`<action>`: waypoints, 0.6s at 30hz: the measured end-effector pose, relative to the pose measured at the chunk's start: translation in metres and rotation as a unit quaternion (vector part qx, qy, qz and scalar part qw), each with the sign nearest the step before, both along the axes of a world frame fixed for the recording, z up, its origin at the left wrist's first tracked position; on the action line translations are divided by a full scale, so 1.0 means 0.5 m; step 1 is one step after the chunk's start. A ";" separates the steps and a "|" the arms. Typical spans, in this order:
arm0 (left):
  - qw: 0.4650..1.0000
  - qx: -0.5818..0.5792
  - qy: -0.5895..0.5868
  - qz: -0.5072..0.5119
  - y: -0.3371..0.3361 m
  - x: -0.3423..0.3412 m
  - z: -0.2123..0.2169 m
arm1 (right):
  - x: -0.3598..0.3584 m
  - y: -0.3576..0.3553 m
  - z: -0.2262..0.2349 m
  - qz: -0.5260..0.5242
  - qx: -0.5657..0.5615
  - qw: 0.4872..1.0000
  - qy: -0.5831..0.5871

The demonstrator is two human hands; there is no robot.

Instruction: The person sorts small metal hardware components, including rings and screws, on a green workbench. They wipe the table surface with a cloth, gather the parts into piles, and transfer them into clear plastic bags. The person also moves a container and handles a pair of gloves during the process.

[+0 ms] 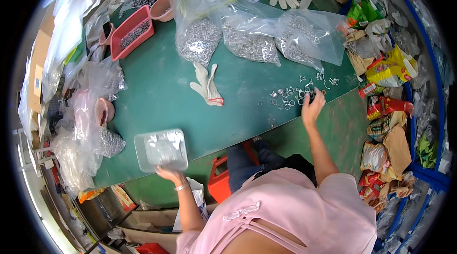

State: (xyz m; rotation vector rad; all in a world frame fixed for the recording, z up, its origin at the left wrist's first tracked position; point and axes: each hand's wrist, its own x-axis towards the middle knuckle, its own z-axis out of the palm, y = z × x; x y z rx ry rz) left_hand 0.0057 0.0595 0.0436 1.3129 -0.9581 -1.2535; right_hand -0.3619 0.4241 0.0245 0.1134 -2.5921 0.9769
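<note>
Metal rings and small fittings (pixel 288 98) are scattered on the right part of the green table (pixel 157 104), close to its near edge. That edge is seen running slantwise across the view, farther from the person at the right, with green floor (pixel 333 135) showing beyond it. Along the far side, three clear plastic bags (pixel 199 40) are lined up, slack and wrinkled above, rounded and heavy below with gray metal pieces. By the far left edge, a pink rectangular tub (pixel 131 20) with straight walls is partly filled with similar parts. Nearer, a shallow transparent tray (pixel 167 151), rectangular with rounded corners, is placed at the near edge; whether it is lifted off the surface cannot be told. A wide span of smooth, faintly scuffed tabletop is left between tray and rings. The near rim of the tray is met by the left hand (pixel 170 176), though how tightly it is gripped cannot be made out. Midway between tray and bags, a white knitted glove (pixel 205 85) with a red cuff edge is laid flat. Over the nearest rings, the right hand (pixel 312 105) is held with fingertips slightly parted; blurring leaves it uncertain whether a piece is pinched.
</note>
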 end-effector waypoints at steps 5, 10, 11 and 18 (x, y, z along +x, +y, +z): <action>0.998 0.024 0.004 0.056 -0.096 -0.203 -0.040 | -0.004 0.022 -0.062 0.069 0.078 0.995 -0.009; 0.993 0.003 -0.065 0.099 -0.146 -0.263 -0.067 | 0.057 -0.059 -0.059 0.154 -0.050 0.986 -0.031; 0.990 0.003 -0.104 0.095 -0.149 -0.266 -0.074 | 0.063 -0.068 -0.049 0.175 -0.061 0.982 -0.041; 0.947 -0.051 -0.293 0.120 -0.153 -0.237 -0.098 | -0.086 -0.022 -0.005 0.216 -0.009 0.976 -0.010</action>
